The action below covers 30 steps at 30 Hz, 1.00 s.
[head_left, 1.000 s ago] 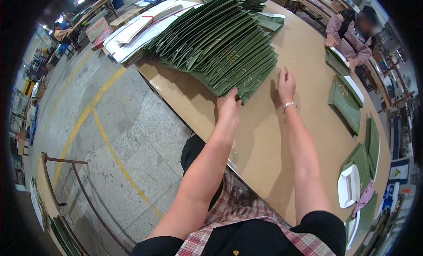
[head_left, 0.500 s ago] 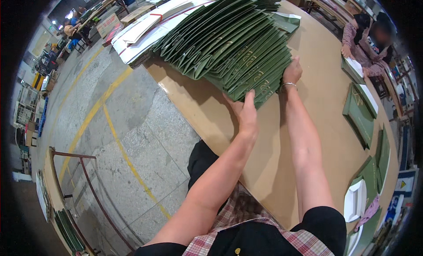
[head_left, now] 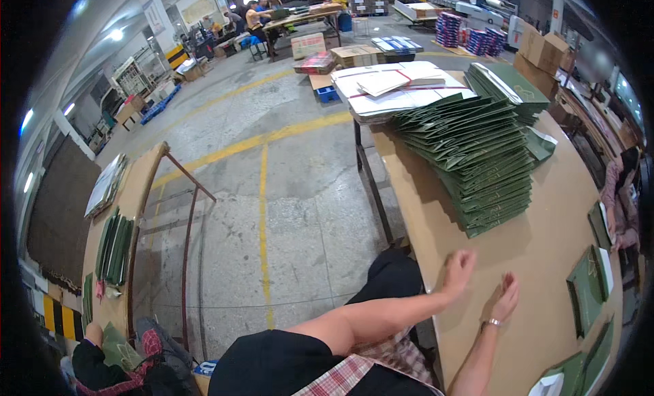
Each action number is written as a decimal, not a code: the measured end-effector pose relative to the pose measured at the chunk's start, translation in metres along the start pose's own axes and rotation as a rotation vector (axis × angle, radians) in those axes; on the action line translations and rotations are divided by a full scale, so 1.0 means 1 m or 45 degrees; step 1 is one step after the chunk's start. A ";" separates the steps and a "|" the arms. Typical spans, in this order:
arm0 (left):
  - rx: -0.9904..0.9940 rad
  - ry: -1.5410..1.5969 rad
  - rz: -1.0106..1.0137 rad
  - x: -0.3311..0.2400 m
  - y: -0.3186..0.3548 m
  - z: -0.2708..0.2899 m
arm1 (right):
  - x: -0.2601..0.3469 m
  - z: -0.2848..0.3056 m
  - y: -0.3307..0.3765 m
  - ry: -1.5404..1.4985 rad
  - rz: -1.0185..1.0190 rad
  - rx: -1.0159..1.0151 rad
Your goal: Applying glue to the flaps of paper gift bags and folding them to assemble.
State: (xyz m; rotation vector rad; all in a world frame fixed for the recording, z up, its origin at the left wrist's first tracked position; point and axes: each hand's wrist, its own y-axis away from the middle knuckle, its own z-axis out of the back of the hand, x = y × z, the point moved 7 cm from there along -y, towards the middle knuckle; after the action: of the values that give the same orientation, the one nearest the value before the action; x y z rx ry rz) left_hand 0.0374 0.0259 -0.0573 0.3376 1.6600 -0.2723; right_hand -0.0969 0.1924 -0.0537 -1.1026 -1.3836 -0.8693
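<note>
A tall slanted stack of flat dark green folded sheets (head_left: 477, 157) lies on the brown table (head_left: 545, 253). My left hand (head_left: 460, 268) hovers over the table's near edge, fingers spread, holding nothing. My right hand (head_left: 505, 298), with a bracelet at the wrist, rests just beside it on the bare tabletop, fingers loosely apart and empty. Both hands are a short way in front of the stack's lowest sheets and apart from them.
White flat sheets with red trim (head_left: 398, 86) lie behind the green stack. More green pieces (head_left: 586, 287) sit at the table's right, where another person's sleeve (head_left: 620, 205) shows. To the left are a concrete floor with yellow lines (head_left: 262, 191) and a metal rack (head_left: 136, 225).
Both hands have drawn back from the green stack toward me and now sit empty on the bare table. My view has swung left toward the floor.
</note>
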 end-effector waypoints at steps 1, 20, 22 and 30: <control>0.288 -0.030 0.022 -0.010 0.028 -0.010 | -0.002 0.017 0.019 0.012 0.052 0.008; 1.365 0.163 -0.117 -0.007 0.113 -0.022 | 0.027 0.032 0.098 0.376 -0.106 0.352; 1.333 0.024 -0.331 -0.017 0.108 -0.014 | 0.032 0.008 0.110 -0.212 -0.414 0.463; 1.182 -0.092 -0.242 -0.045 0.093 -0.003 | 0.238 0.189 0.104 1.471 0.911 -0.611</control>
State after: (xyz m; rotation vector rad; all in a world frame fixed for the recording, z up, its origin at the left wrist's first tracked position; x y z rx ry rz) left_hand 0.0743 0.1104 -0.0109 0.8442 1.4038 -1.1913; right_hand -0.0448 0.4348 0.1499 -1.0272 0.1886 -1.0309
